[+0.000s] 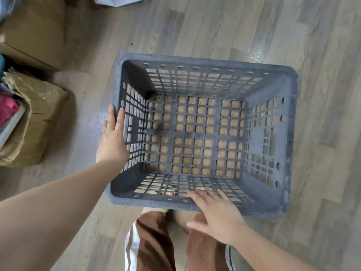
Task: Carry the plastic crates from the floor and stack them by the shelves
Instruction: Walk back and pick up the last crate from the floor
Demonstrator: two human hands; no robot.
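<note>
Down on the wood floor (pixel 214 32), right in front of my feet, sits the grey crate (pixel 197 61). It stands the right way up, and I can see the floor through the holes in its bottom. Nothing big is inside it. I think it sits this close so I can bend over and lift it straight up.

My left hand (pixel 112 137) is at nine o'clock from the crate's middle. It lies flat against the left wall, just at the rim, with its fingers straight and pointing to twelve o'clock. It is not gripping yet.

My right hand (pixel 216 212) is at six o'clock, over the near rim. Its fingers are spread and reach down over the near wall, and the thumb sticks out to the side. It looks loose too, holding nothing yet.

I think both hands are getting ready to grab the rim.

Cardboard boxes (pixel 33 32) stand at nine and ten o'clock, well apart from the crate. I cannot see the shelves.
</note>
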